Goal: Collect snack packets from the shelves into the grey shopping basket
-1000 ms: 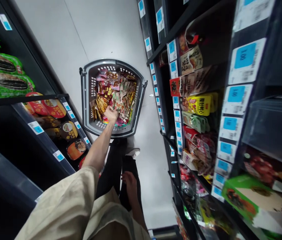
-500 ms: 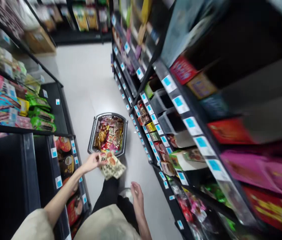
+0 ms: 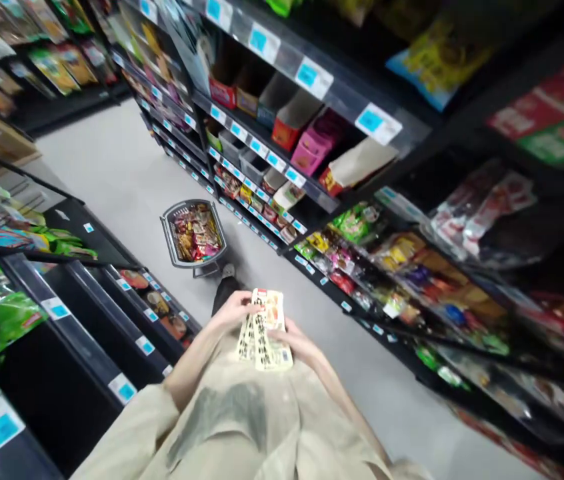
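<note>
A stack of snack packets (image 3: 263,330) is gripped by left hand (image 3: 233,311) and right hand (image 3: 298,343). A filled basket (image 3: 168,227) is set on the floor (image 3: 112,167) beyond, flanked by stocked shelves (image 3: 282,167).

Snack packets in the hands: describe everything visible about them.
The snack packets are a fanned stack of flat pouches, pale cream with dark print and an orange-red patch at the top; the text is too blurred to read. They are held over the beige shirt, the left hand gripping the upper left edge, the right hand the lower right side.
</note>
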The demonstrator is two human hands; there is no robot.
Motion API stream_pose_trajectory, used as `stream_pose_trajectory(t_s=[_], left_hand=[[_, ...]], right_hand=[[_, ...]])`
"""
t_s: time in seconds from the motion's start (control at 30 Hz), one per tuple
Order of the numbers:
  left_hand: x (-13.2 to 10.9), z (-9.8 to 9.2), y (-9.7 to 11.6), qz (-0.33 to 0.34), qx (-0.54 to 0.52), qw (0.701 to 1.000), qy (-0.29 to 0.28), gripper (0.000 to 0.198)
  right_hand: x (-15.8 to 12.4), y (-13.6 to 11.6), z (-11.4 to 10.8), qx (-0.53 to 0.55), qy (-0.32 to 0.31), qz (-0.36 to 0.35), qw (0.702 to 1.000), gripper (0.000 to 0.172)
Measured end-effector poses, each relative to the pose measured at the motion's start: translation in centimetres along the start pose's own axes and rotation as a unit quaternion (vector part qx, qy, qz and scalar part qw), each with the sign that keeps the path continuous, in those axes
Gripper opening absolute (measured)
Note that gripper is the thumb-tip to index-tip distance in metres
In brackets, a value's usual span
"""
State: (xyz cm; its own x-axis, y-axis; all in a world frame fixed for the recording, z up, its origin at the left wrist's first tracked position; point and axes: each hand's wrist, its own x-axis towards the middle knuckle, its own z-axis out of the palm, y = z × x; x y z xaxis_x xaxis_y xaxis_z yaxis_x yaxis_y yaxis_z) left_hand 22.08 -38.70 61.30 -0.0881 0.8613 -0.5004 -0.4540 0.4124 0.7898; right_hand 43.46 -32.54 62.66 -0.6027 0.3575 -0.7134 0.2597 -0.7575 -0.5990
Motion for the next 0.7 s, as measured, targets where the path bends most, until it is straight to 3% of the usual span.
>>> stream_pose_trajectory(t_s=[0.07,0.17,0.33,0.5,0.7], left_hand=[[-0.9,1.5,-0.9,-0.003,-0.012,0.999,0.05,0.045],[-1.7,2.4,-1.6,-0.006,-0.039,0.997,0.073,0.049],[-1.7,0.7,-1.4,-0.03,-0.066,0.994,0.086,0.059],[-1.5,-3.6,1.4,0.021,0.014,0.991,0.131,0.062],[-1.8,-12.7,8.7,0.113,0.033,0.979,0.165,0.061]], right_hand=[[-1.1,1.5,0.2,-0.011,0.015,-0.031,0.999,0.058],[-1.7,3.3,1.1,-0.013,0.051,-0.083,0.995,0.054],[-1.5,4.7,3.6,0.094,0.134,-0.11,0.98,0.05],[-0.1,4.0,7.9,0.191,0.158,-0.096,0.964,0.053],[3.1,3.0,14.4,0.285,0.187,-0.094,0.935,0.045]])
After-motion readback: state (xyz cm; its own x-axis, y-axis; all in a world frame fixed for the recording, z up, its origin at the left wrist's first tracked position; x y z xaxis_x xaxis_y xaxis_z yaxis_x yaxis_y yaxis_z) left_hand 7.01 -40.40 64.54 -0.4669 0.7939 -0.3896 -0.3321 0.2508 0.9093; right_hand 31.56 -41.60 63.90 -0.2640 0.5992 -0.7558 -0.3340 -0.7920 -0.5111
